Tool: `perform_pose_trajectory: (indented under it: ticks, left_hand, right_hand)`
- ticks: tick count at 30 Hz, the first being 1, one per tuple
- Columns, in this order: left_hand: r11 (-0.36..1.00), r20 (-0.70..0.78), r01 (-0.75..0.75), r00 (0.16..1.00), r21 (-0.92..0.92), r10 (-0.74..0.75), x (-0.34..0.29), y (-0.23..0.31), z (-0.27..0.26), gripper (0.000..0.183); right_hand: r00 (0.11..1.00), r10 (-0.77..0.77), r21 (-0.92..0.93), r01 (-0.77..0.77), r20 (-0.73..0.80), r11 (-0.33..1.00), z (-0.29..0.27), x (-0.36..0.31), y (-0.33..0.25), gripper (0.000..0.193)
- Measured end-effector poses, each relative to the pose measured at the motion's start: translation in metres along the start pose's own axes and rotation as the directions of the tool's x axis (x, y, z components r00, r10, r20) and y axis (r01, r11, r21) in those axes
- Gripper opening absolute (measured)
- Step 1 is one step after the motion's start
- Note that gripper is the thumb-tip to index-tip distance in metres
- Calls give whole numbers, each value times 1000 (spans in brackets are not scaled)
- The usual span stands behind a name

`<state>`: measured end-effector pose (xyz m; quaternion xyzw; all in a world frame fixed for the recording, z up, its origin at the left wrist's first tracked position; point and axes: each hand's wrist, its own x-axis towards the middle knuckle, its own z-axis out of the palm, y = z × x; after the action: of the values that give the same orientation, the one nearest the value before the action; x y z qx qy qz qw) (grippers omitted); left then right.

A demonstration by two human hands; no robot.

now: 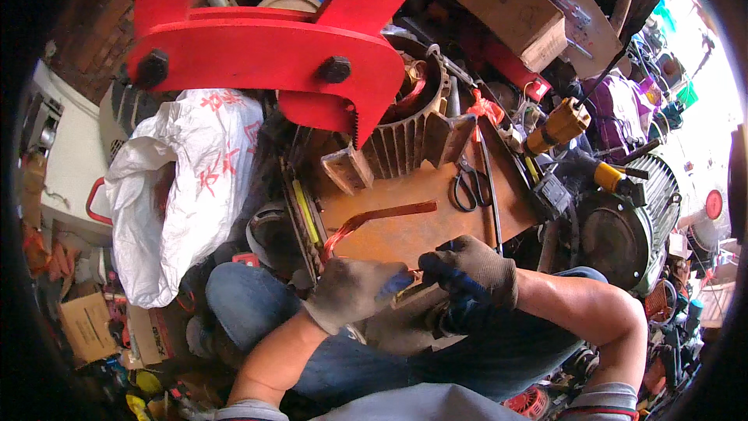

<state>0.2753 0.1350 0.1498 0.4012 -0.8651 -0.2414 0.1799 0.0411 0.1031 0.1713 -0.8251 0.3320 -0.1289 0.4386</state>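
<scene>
My left hand [360, 292] and my right hand [475, 269], in grey work gloves with dark blue palms, meet low in front of my lap. The fingers of both are closed, and a small yellowish bit shows between them, too small to name. Just beyond, a flat bundle of copper wire [382, 219] lies on a rusty brown metal board [401, 243]. Black-handled scissors [472, 188] rest on the board, with a long thin dark rod [492, 195] beside them. A finned metal motor housing [386, 146] with copper windings inside stands at the board's far end.
A large red metal frame [257, 54] with black bolts overhangs the housing. Left lies a white woven sack [187, 179]. A cardboard box [506, 8] sits at the far right, near a yellow power tool [559, 126]. A green electric motor [623, 226] stands to the right.
</scene>
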Motion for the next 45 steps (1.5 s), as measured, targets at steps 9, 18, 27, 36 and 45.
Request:
perform_pose_trajectory:
  ticks: [9,18,27,36,45]
  left_hand:
    - [779,125,117,991,-616,-50,-4,-13,-2,33]
    - [965,88,-19,995,-260,44,1,-2,-4,23]
    - [690,161,134,987,-711,-26,-4,-16,5,37]
    - [843,151,154,985,-516,-87,5,-4,-8,20]
    - [777,11,22,1000,-630,-20,7,-5,6,28]
  right_hand:
    - [875,-475,-614,325,-93,719,-35,-15,18,48]
    - [984,176,390,-146,-41,909,7,-26,6,21]
    - [868,-463,-485,331,-181,809,-30,-21,15,47]
    - [904,426,616,-350,27,706,-9,-24,1,43]
    - [894,-326,-193,277,-309,941,-26,-14,16,33]
